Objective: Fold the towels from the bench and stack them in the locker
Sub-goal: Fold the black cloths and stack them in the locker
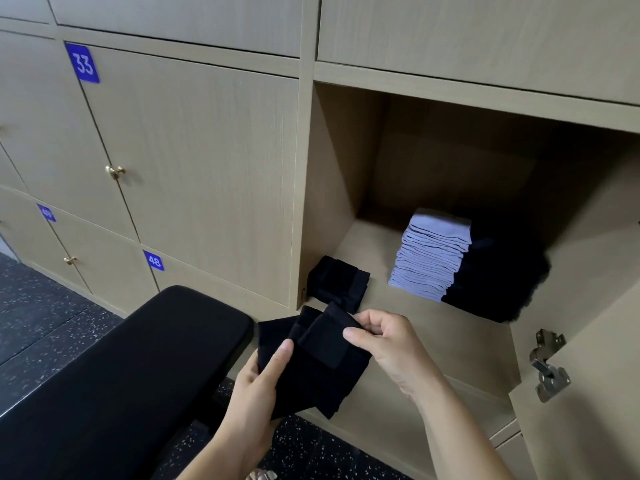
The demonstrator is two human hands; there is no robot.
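Head view: both hands (377,351) grip black towel (318,372) w/ thumbs on top.

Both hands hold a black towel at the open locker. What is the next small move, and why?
Probably ease the held towel forward onto the small black pile at the front left of the locker: it looks folded, the left hand and right hand both grip it, and that pile lies just beyond.

soft, even indoor light, bright on the doors (194,168) at left. the locker (450,161) at right darkens into shadow toward its back. black towels (322,375) at lower centre lose detail. straight lines bow at the frame edges; focus is slightly soft.
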